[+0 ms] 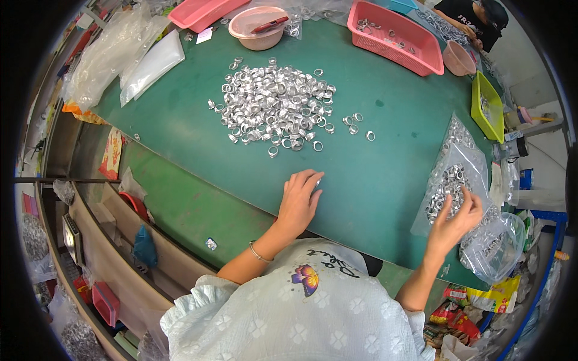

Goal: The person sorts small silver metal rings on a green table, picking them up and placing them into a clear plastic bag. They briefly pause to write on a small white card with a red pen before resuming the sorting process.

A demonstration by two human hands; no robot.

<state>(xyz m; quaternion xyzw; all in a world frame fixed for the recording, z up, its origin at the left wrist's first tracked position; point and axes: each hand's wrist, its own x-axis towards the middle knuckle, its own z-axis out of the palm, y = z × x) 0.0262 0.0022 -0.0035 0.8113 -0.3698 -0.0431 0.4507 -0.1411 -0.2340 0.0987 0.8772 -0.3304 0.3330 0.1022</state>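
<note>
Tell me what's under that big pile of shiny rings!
The green table shows around the pile of rings and through gaps at its edge. What's under the middle is covered, so I can't see it.

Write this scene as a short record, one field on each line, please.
Left hand: above the green table, small silvery piece at its fingertips
Right hand: over a clear bag of metal rings, thumb and forefinger apart; contact unclear
Table middle: loose ring pile
Far side: pink bowl with red tool
Right edge: yellow-green basket
</note>
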